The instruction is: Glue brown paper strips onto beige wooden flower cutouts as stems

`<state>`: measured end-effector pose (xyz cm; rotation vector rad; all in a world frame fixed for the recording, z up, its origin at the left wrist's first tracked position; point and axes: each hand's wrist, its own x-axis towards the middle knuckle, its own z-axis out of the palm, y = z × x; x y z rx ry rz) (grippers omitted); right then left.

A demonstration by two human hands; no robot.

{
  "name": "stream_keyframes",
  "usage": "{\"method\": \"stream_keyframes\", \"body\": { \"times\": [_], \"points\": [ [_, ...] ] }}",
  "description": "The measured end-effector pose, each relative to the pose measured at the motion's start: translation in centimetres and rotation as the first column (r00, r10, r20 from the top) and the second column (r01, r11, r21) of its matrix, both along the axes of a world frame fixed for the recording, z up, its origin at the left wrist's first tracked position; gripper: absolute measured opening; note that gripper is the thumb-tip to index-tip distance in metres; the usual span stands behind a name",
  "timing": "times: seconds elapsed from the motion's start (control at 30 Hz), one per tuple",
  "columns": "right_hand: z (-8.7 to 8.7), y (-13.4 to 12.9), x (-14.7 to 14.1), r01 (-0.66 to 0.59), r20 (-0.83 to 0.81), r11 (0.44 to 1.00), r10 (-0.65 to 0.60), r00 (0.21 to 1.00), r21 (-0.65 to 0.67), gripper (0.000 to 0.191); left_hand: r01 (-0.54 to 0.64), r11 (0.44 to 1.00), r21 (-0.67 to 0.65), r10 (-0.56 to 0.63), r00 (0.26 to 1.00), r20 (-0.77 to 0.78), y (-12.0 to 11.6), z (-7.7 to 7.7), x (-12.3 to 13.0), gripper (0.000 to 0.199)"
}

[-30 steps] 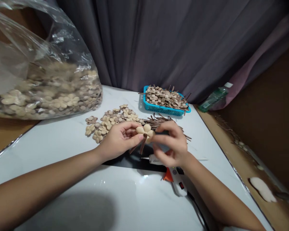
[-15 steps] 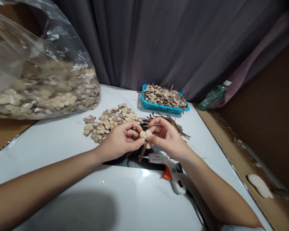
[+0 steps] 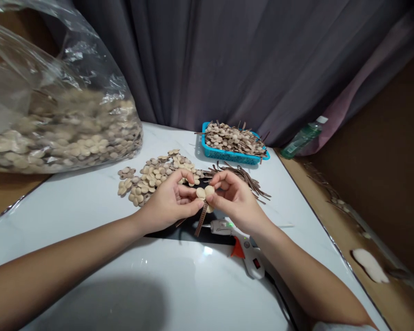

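My left hand and my right hand meet over the white table, both pinching a small beige flower piece made of round petals. A brown strip hangs down from it between my thumbs. A white glue gun with an orange trigger lies on a black mat just below my hands. Behind my hands lie a loose pile of beige flower pieces and a bundle of brown strips.
A large clear plastic bag full of beige pieces sits at the left. A blue basket with finished pieces stands at the back, a green bottle lies to its right. A dark curtain hangs behind. The table's right edge borders a brown floor.
My right hand has come closer to the left one and now pinches the flower piece with it. The piece has shifted slightly left, and the strip hangs straighter.
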<state>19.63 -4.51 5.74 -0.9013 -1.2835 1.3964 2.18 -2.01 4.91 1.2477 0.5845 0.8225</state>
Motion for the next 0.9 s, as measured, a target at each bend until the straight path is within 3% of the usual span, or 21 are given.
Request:
{"method": "stream_keyframes", "body": {
  "times": [0.3, 0.53, 0.9],
  "points": [
    [-0.1, -0.32, -0.33, 0.042, 0.069, 0.989, -0.052, 0.996, 0.138, 0.031, 0.026, 0.998, 0.058, -0.026, 1.0, 0.01, -0.09, -0.06, -0.24, 0.03],
    [0.16, -0.5, -0.53, 0.057, 0.067, 0.991, -0.065, 0.996, 0.121, 0.032, -0.015, 0.997, 0.079, 0.017, 1.0, -0.018, -0.14, -0.49, 0.12, 0.034],
    [0.42, -0.84, -0.69, 0.067, 0.073, 0.985, -0.08, 0.994, 0.156, 0.018, -0.023, 0.995, 0.095, 0.021, 1.0, 0.021, -0.7, 0.27, 0.13, 0.034]
  ]
}}
